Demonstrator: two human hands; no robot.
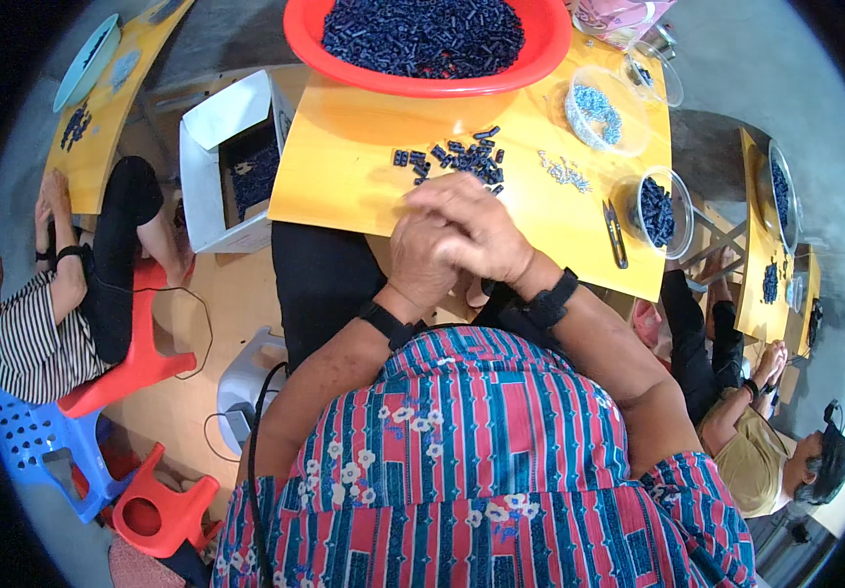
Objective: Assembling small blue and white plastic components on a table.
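Over the front edge of the yellow table [344, 147], my two hands are together, nothing visible between them. My right hand [486, 227] lies across the top of my left hand [421, 257], its fingers stretched out and slightly blurred at the tips. The left hand's fingers are mostly hidden underneath. Just beyond them is a loose pile of small dark plastic pieces [481, 162]. A scatter of tiny silvery metal parts [566, 172] lies to its right. A pair of black-handled snips [616, 235] rests near the table's right edge.
A red basin [422, 85] full of dark pieces stands at the back. Clear tubs with small metal parts [595, 114] and dark pieces [656, 212] line the right side. An open white box [205, 186] is left of the table. Co-workers sit at yellow tables on both sides.
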